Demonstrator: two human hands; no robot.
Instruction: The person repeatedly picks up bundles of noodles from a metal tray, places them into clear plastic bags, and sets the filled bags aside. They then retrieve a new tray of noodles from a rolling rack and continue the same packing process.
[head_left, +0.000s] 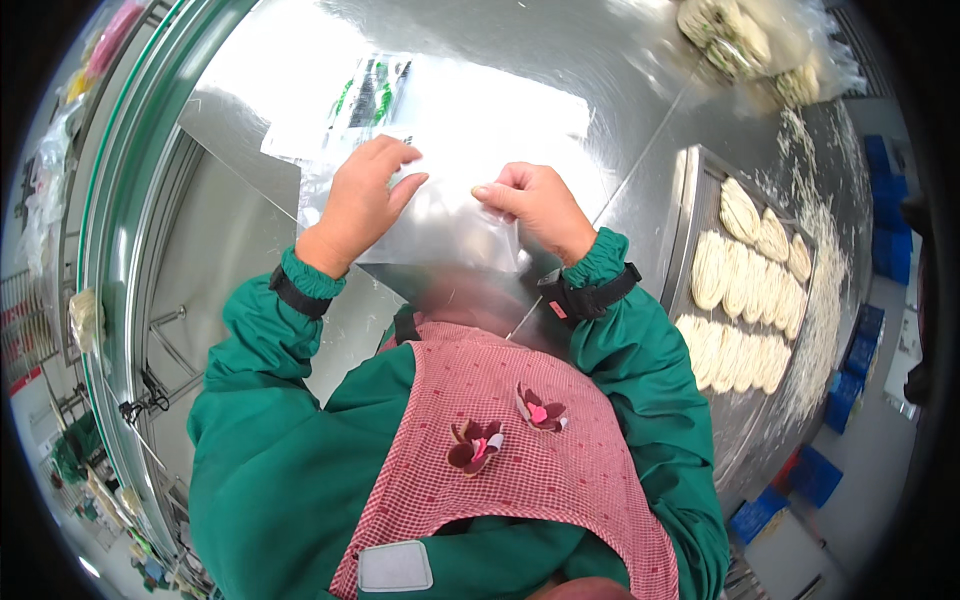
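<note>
A clear plastic bag (457, 244) lies before me on the shiny metal table, its near edge close to my apron. My right hand (538, 201) pinches the bag's right side between thumb and curled fingers. Over the left part of the bag is my left hand (369, 196), thumb and fingers apart, with nothing seen between them. Whether its lower side touches the plastic is hidden. Beyond both hands, flat plastic bags with green and black print (367, 94) lie on the table, partly washed out by glare.
To the right, a metal tray (686, 191) holds rows of noodle bundles (739, 274). Loose noodle scraps (825, 247) litter the table beside it. Bagged noodles (727, 37) sit at the far right. A green-edged conveyor (112, 247) runs along the left. Blue crates (889, 217) stand beyond.
</note>
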